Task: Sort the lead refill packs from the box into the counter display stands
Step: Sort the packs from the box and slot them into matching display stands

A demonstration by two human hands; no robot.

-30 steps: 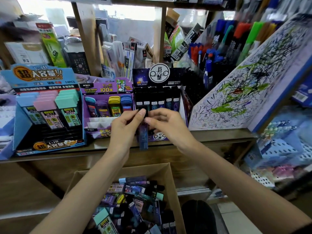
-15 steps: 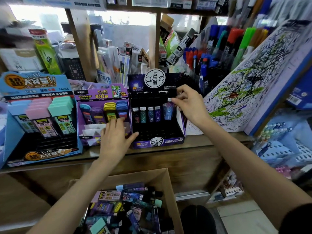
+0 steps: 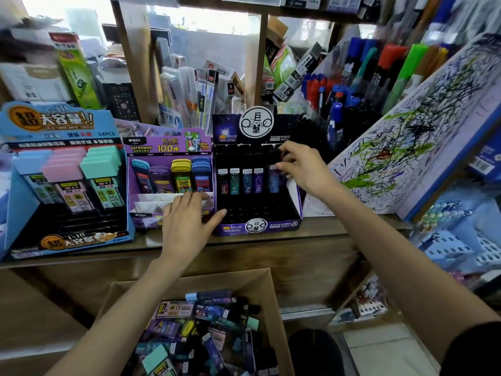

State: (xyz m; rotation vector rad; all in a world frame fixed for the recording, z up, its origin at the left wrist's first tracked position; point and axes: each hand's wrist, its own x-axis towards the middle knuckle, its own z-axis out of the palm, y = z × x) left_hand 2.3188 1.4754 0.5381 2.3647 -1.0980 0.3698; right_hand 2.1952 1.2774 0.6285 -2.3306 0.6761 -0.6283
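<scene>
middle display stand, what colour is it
The middle display stand is purple; head view shows it best.

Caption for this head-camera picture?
Right hand pinches a lead refill pack in the black display stand; left hand rests nearby.

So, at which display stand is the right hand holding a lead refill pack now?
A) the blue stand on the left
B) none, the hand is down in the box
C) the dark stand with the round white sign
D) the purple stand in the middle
C: the right hand pinches the top of a lead refill pack that stands in the back row of the dark stand.
</scene>
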